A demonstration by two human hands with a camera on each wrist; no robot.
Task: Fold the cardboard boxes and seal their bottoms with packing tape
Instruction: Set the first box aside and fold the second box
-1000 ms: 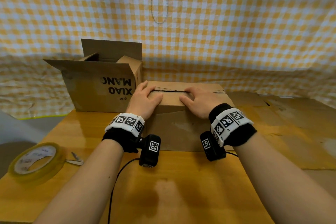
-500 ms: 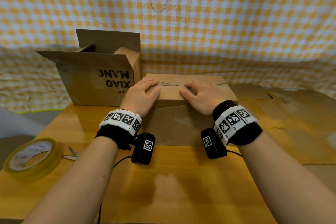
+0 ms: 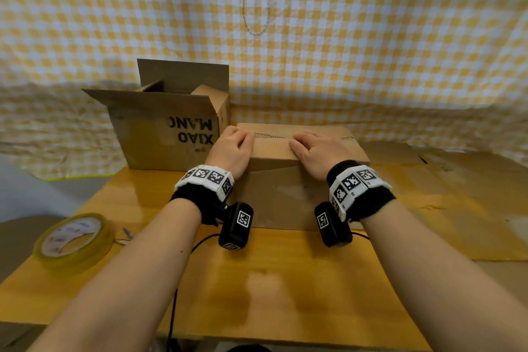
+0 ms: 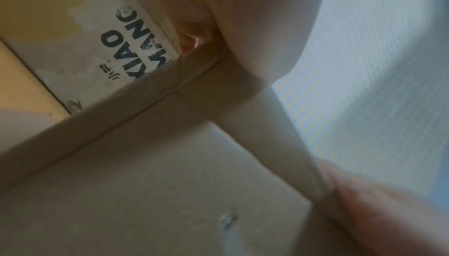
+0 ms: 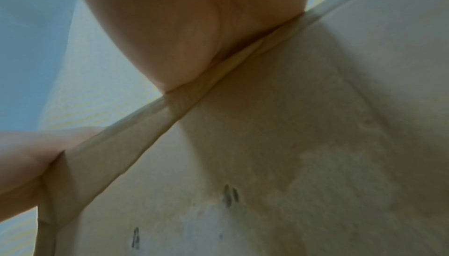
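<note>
A closed brown cardboard box stands on the wooden table, with the seam of its top flaps running left to right. My left hand rests on the top at the left end, its thumb lying along the near edge. On the top right of the middle lies my right hand, pressing the flaps down at the seam. The left wrist view shows my palm on the box corner. In the right wrist view my palm lies on the box edge. Neither hand holds tape.
A second box, printed XIAO MANG upside down, stands open-topped at the back left, touching the first. A roll of clear packing tape lies at the table's left edge beside a small metal tool. Flattened cardboard lies at the right. A checked cloth hangs behind.
Both hands stay on the box top. The fingers of both have drawn in slightly toward the seam. The camera view has shifted a little.
</note>
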